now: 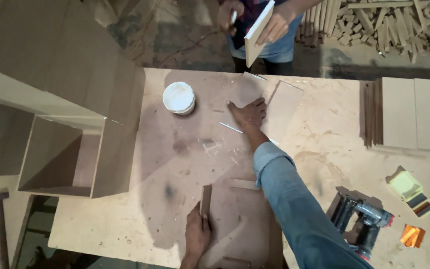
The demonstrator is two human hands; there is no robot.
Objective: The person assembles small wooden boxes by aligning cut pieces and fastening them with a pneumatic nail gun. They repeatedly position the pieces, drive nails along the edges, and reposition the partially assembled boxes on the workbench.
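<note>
With the right hand (248, 112) flat on 1 board (245, 90) beside the white cup (179, 97) and the left hand (196, 233) clenched on a frame (206, 199), glue could tip.

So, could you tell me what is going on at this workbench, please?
A person leans over a dusty workbench. Their right hand, arm outstretched in a blue sleeve, rests on a flat board piece far across the bench, while the left hand steadies the edge of a small wooden frame near them. A white tub stands nearby. Opposite, another person holds a white-edged panel upright.
</note>
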